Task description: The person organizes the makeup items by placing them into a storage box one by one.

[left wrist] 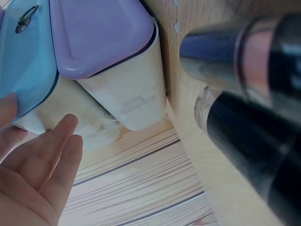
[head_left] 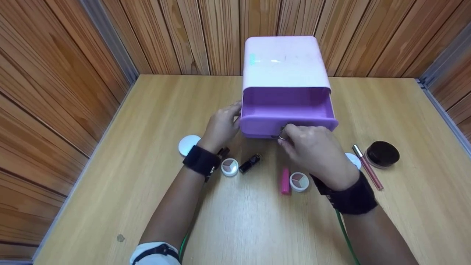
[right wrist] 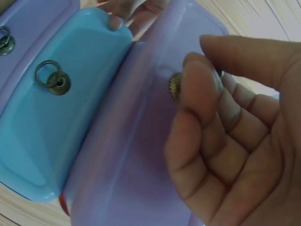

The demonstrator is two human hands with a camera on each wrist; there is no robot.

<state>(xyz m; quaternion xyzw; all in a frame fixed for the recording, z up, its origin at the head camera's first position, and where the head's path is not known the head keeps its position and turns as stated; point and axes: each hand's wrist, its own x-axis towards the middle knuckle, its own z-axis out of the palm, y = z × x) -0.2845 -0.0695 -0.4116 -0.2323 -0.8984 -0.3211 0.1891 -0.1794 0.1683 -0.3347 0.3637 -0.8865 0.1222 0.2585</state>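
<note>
A white-bodied drawer unit (head_left: 285, 60) stands against the back wall. Its top purple drawer (head_left: 289, 105) is pulled partway out. My right hand (head_left: 312, 149) pinches the small metal ring pull (head_left: 282, 133) on that drawer's front; curled fingers partly hide the pull in the right wrist view. Against the unit's left side lies my left hand (head_left: 220, 125), its fingers extended. In the right wrist view, the left thumb (right wrist: 116, 22) touches the edge of the blue drawer (right wrist: 51, 108) below. This blue drawer has its own ring pull (right wrist: 54, 80). Another purple drawer (right wrist: 35, 35) sits under it.
Between my arms lie two round three-shade pots (head_left: 230, 167), a black tube (head_left: 250, 163) and a pink tube (head_left: 285, 181). A white disc (head_left: 188, 144) is beside the left wrist. To the right are a lip gloss tube (head_left: 368, 167) and a black-lidded jar (head_left: 382, 154).
</note>
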